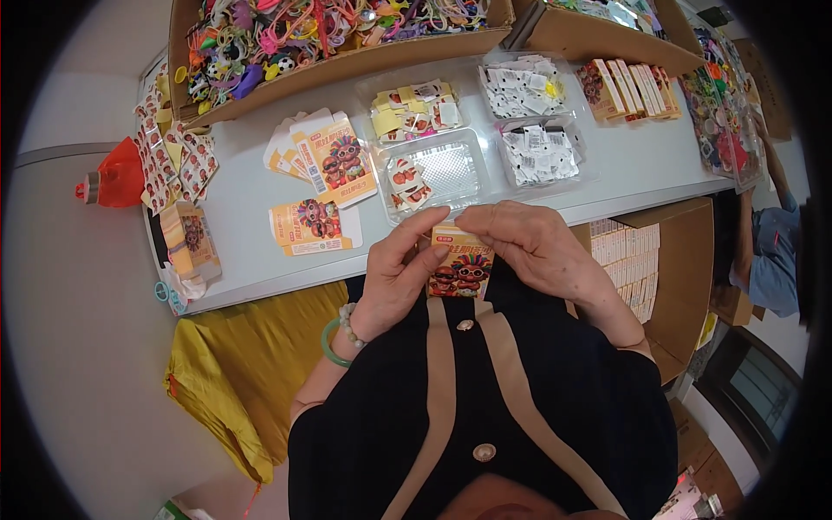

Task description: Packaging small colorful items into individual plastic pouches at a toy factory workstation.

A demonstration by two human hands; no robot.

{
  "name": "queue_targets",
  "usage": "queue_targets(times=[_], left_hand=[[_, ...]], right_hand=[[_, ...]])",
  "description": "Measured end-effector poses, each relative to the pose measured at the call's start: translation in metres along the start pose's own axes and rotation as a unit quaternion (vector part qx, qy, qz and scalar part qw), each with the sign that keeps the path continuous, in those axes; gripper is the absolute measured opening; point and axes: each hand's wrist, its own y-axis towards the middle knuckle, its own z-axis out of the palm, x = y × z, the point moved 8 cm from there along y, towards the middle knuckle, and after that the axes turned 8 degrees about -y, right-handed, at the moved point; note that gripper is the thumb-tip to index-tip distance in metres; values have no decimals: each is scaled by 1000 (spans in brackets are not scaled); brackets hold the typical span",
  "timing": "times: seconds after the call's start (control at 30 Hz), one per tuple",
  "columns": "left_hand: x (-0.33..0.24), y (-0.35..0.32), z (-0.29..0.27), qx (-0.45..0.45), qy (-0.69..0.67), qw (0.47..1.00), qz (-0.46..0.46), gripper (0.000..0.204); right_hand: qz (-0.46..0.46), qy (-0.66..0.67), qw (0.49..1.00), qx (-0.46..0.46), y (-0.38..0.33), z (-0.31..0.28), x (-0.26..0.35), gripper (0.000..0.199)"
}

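Observation:
Close in front of my chest I hold a small orange printed carton (461, 270) with cartoon figures on its face. My left hand (400, 270) grips its left side, thumb on the front and fingers at the top. My right hand (533, 247) has its fingers closed at the carton's upper right edge. The top end of the carton is partly hidden by the fingers. Just beyond my hands is a clear plastic tray (464, 169) with a few sticker pieces (407, 184) in its left part. Flattened orange cartons (334, 160) lie to the left on the table.
Large cardboard boxes of colourful trinkets (338, 43) line the far side. Clear trays hold yellow-backed stickers (416, 108) and small white packets (539, 154). Filled cartons (628, 89) stand at the back right. A cardboard box (680, 286) of packed cartons sits right; a co-worker's arm (747, 230) is beyond.

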Motion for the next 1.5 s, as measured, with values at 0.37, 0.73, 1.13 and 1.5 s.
queue_targets(times=[0.37, 0.73, 1.13, 1.5], left_hand=[[13, 4, -3, -18, -1, 999, -50, 22], [-25, 28, -15, -50, -32, 998, -34, 29], [-14, 48, 10, 69, -210, 968, -120, 66], [-11, 83, 19, 62, -192, 971, -127, 79]], right_hand=[[23, 144, 989, 23, -3, 19, -31, 30], [-126, -31, 985, -111, 9, -8, -13, 32], [35, 27, 999, -8, 36, -58, -44, 24], [285, -357, 889, 32, 201, -217, -179, 43]])
